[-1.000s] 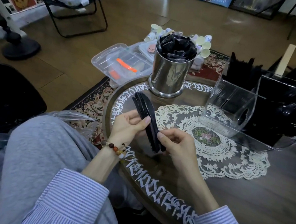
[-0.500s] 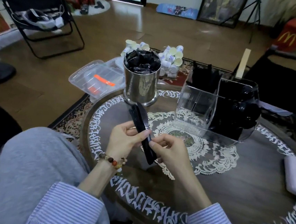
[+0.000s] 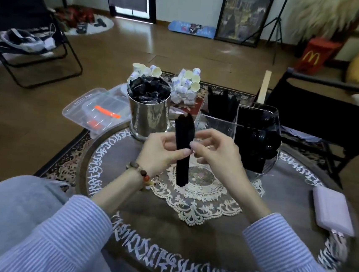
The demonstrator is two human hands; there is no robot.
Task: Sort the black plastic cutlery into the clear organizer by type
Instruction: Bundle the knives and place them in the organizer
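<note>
You are gripping a small stack of black cutlery point(image 3: 182, 149) upright in your left hand point(image 3: 161, 154), above the lace doily point(image 3: 192, 202) on the tabletop point(image 3: 219, 234), so the ends are showing and the type can be read. Your right hand point(image 3: 216, 154) is pinching the stack's edge, probably squaring it before dropping it into the clear organizer point(image 3: 216, 126) just behind, whose rear and right compartments are already holding black pieces.

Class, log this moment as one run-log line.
left hand holds black cutlery bundle | right hand pinches it | above doily | organizer behind
</note>
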